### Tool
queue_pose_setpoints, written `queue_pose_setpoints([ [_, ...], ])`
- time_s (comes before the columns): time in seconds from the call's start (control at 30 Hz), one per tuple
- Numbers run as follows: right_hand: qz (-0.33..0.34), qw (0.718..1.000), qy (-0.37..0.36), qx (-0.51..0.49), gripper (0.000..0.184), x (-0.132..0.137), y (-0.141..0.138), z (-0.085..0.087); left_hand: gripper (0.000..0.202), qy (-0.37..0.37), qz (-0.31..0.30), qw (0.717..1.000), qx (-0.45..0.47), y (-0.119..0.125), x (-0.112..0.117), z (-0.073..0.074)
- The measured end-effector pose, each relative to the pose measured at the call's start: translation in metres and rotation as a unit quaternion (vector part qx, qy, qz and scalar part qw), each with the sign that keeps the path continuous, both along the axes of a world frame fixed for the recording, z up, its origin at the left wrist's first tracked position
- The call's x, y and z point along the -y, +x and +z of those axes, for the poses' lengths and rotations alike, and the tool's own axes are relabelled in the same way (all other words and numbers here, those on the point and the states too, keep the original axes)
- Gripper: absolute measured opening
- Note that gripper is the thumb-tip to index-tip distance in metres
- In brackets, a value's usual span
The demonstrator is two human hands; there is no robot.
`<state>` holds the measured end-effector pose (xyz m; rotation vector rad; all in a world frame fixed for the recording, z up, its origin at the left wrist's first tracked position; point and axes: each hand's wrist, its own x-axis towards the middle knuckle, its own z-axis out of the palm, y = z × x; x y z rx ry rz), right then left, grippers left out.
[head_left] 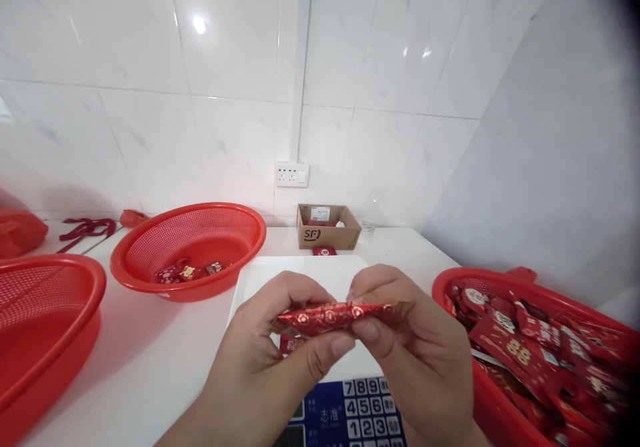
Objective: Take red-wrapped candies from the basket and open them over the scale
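Note:
Both hands hold one long red sweet wrapper (334, 316) level over the white scale platform (300, 277). My left hand (273, 360) pinches its left part with thumb and fingers closed. My right hand (415, 350) pinches the right part near the gold end. Under the hands a second small red packet (293, 344) lies on the platform, partly hidden. The scale's blue keypad (357, 410) shows below the hands.
A red mesh basket (190, 250) with a few red sweets stands at centre left. Another red basket (45, 327) sits at the far left. A red basket (540, 360) full of red packets is on the right. A small cardboard box (327, 227) stands by the tiled wall.

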<state>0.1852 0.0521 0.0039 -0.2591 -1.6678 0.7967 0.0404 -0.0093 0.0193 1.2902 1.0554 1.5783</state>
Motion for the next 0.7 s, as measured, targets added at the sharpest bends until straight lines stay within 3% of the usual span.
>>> queue_pose_setpoints([
  [0.13, -0.01, 0.998, -0.06, -0.036, 0.015, -0.002, -0.001, 0.0, 0.019, -0.048, -0.07, 0.996, -0.021, -0.003, -0.005, -0.001],
  [0.3, 0.071, 0.988, -0.137, -0.029, 0.022, -0.005, -0.005, 0.005, 0.017, 0.001, -0.076, 0.997, -0.004, -0.003, -0.008, -0.003],
  [0.43, 0.107, 0.988, -0.113, 0.018, 0.03, -0.002, -0.008, 0.01, 0.019, 0.021, -0.056, 0.998, 0.011, -0.001, -0.007, -0.002],
  [0.53, 0.099, 0.989, -0.103, 0.036, 0.031, 0.001, -0.009, 0.011, 0.024, 0.023, -0.105, 0.993, 0.039, 0.002, -0.006, 0.001],
  [0.7, 0.029, 0.997, -0.05, 0.047, 0.021, 0.004, -0.007, 0.008, 0.029, 0.019, -0.179, 0.982, 0.058, 0.004, -0.007, 0.006],
])
